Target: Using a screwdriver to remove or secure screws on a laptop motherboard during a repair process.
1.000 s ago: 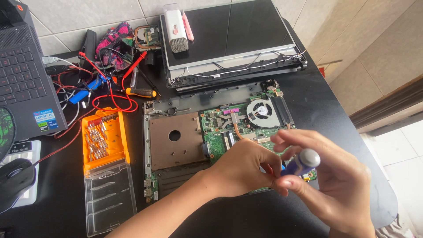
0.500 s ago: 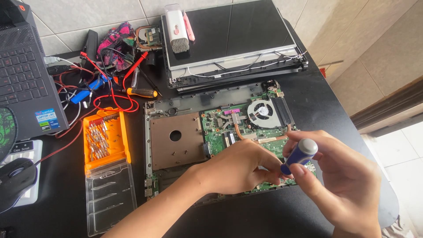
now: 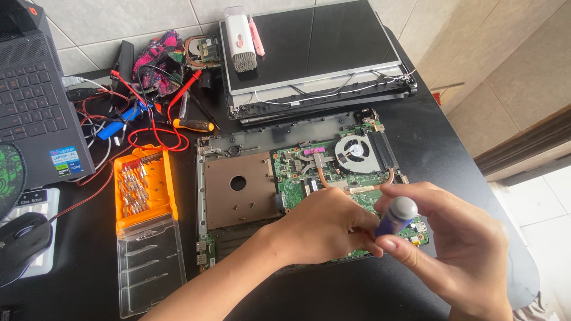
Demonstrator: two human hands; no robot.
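Blue-handled screwdriver (image 3: 395, 215) pinched in my right hand (image 3: 458, 249), my left hand (image 3: 324, 226) curled over the circuit board (image 3: 297, 178) near the tabletop's front edge.

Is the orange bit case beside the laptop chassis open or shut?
Open: the orange bit case shows its bits, and its clear lid lies folded out flat.

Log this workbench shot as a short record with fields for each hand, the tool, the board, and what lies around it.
Left hand: left hand rests on the opened laptop base, fingers by the tool's shaft
Right hand: right hand grips the screwdriver by its blue handle with grey cap
Board: green motherboard exposed, round fan at its upper right
Left of base: orange bit case with clear lid open
Behind: detached screen panel
Far left: black laptop, mouse
Surface: black table
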